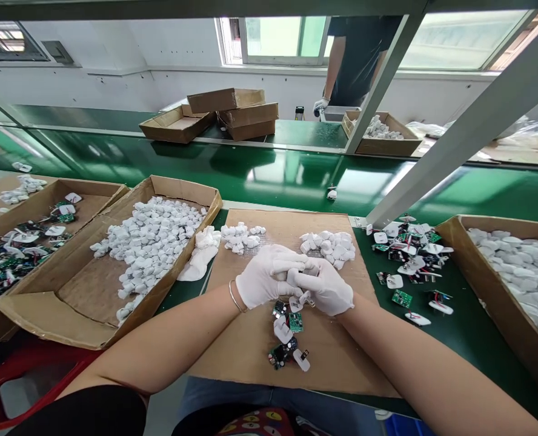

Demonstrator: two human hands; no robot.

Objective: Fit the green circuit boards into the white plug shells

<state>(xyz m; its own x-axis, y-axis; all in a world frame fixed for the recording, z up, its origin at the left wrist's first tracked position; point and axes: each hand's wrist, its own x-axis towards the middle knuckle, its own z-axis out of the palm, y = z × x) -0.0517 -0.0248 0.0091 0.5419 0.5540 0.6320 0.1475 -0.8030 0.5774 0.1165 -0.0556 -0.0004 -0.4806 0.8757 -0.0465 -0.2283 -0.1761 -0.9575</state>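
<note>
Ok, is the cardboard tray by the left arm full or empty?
Partly full: the cardboard tray has white pieces heaped over its far half, while bare cardboard shows at its near end.

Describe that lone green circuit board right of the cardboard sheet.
Right of the cardboard sheet, on the green bench, find the heap of boards and white casings. Below it lies one bare green circuit board, apart and without a casing.
</note>
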